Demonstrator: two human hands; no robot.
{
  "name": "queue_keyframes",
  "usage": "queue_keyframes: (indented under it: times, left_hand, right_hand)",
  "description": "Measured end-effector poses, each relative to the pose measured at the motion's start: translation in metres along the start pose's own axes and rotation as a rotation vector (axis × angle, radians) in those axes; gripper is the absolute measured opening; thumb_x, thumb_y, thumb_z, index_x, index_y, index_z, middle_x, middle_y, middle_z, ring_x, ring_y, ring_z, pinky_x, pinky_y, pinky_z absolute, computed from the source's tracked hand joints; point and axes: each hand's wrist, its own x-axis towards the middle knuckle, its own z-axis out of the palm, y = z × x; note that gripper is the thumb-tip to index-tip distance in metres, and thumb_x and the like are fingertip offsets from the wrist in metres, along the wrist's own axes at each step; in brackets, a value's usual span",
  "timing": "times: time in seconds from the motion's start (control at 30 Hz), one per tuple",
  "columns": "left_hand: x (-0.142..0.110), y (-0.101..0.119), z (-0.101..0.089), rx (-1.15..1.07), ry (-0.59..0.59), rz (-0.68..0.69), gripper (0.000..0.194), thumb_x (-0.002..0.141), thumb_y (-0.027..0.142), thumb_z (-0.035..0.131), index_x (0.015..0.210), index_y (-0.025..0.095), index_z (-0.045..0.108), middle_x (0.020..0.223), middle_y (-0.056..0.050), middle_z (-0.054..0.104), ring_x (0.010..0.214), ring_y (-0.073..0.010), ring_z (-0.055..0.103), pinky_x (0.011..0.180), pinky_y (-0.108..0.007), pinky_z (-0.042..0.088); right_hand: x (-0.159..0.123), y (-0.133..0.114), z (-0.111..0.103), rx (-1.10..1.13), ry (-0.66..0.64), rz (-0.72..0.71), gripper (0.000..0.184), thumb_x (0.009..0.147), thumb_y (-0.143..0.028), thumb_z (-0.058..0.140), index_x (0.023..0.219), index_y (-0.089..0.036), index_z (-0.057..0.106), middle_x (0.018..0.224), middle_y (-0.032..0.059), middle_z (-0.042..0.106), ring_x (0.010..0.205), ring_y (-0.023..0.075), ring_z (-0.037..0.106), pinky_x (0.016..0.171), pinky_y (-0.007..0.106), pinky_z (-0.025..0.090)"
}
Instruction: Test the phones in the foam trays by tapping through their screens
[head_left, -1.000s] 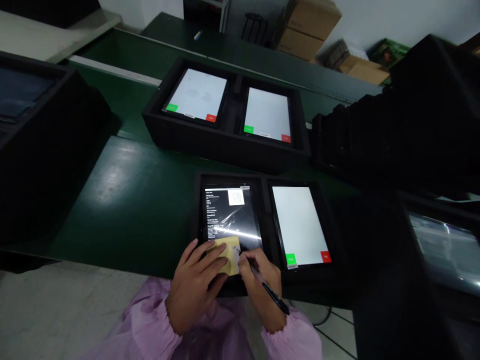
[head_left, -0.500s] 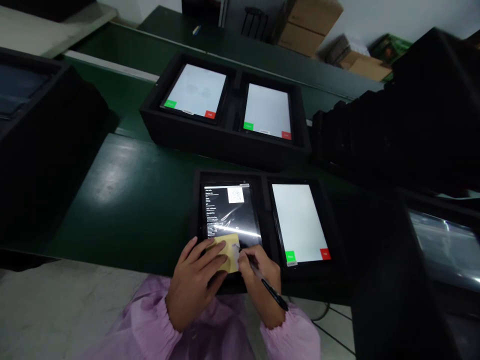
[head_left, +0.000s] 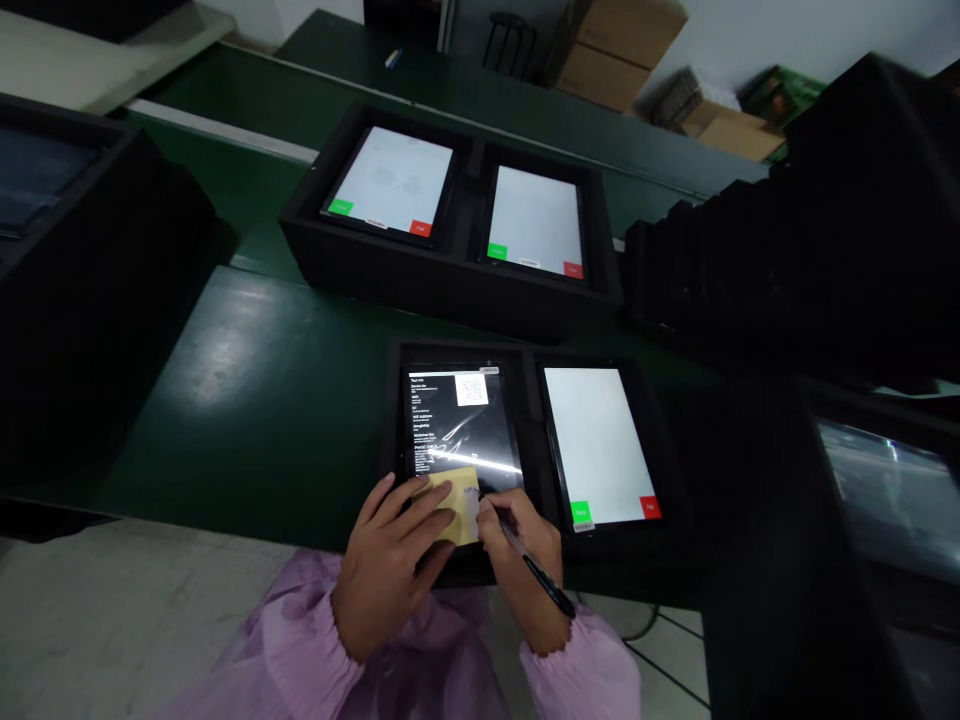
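Note:
A yellow sticky note (head_left: 466, 515) lies over the lower part of a tablet (head_left: 469, 420) whose dark screen shows white text and a QR code. With fingers spread, my left hand (head_left: 401, 550) presses flat on the note's left side. A black pen (head_left: 544, 585) is pinched in my right hand (head_left: 521, 560), its tip touching the note by a short line of small handwriting, too small to read. Beside it, a second tablet (head_left: 600, 440) glows white with a green and a red button. Both tablets sit in a black foam tray (head_left: 532, 400).
Behind, another black foam tray (head_left: 442, 275) holds two white-screened tablets. Black trays are stacked at the right (head_left: 787, 260), and another black block (head_left: 90, 300) with a dark screen stands left on the green table (head_left: 247, 400). Cardboard boxes (head_left: 615, 60) rest at the back.
The pen tip has shifted very slightly and the handwriting on the note looks a little longer. My left hand stays in place.

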Motion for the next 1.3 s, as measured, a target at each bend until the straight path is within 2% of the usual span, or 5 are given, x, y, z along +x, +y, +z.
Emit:
queue_keyframes:
  times: [0.83, 1.03, 1.17, 1.23, 1.3]
  left_hand:
    - [0.001, 0.000, 0.000, 0.020, 0.015, 0.012, 0.016, 0.095, 0.026, 0.058, 0.109, 0.028, 0.067, 0.133, 0.007, 0.065, 0.128, -0.0207, 0.053, 0.119, -0.042, 0.021]
    - [0.000, 0.001, -0.001, 0.000, 0.012, 0.009, 0.017, 0.094, 0.024, 0.060, 0.110, 0.028, 0.066, 0.132, 0.007, 0.066, 0.129, -0.0200, 0.052, 0.120, -0.042, 0.021]
    - [0.002, 0.002, -0.004, 0.020, -0.018, 0.010, 0.021, 0.096, 0.023, 0.056, 0.115, 0.027, 0.064, 0.136, 0.004, 0.063, 0.128, -0.0205, 0.052, 0.119, -0.045, 0.023]
    - [0.008, 0.002, -0.008, 0.066, -0.040, -0.001, 0.024, 0.097, 0.020, 0.054, 0.118, 0.025, 0.062, 0.136, -0.001, 0.062, 0.123, -0.0214, 0.054, 0.112, -0.045, 0.031]
    - [0.019, 0.002, -0.013, 0.152, -0.065, -0.022, 0.027, 0.093, 0.021, 0.060, 0.120, 0.020, 0.061, 0.130, -0.007, 0.063, 0.114, -0.0246, 0.056, 0.100, -0.045, 0.040]
  right_hand:
    - [0.001, -0.005, 0.001, 0.031, 0.023, 0.056, 0.018, 0.090, -0.035, 0.055, 0.081, -0.021, 0.062, 0.064, -0.0029, 0.063, 0.053, 0.0122, 0.057, 0.053, 0.021, 0.043]
    - [0.001, -0.006, 0.000, 0.023, 0.045, 0.008, 0.019, 0.089, -0.034, 0.056, 0.076, -0.020, 0.061, 0.062, -0.0025, 0.061, 0.053, 0.0125, 0.056, 0.052, 0.022, 0.043]
    - [0.000, 0.001, 0.004, 0.103, 0.172, 0.068, 0.024, 0.090, -0.042, 0.058, 0.088, -0.019, 0.064, 0.072, 0.0014, 0.066, 0.061, 0.0166, 0.063, 0.058, 0.026, 0.051]
    - [0.000, 0.002, 0.006, 0.132, 0.246, 0.081, 0.032, 0.090, -0.047, 0.060, 0.103, -0.018, 0.064, 0.085, 0.0055, 0.070, 0.072, 0.0195, 0.067, 0.066, 0.030, 0.054]
    - [0.002, -0.001, 0.006, 0.136, 0.272, 0.075, 0.041, 0.091, -0.049, 0.061, 0.117, -0.017, 0.062, 0.100, 0.0099, 0.070, 0.081, 0.0216, 0.067, 0.071, 0.032, 0.055]
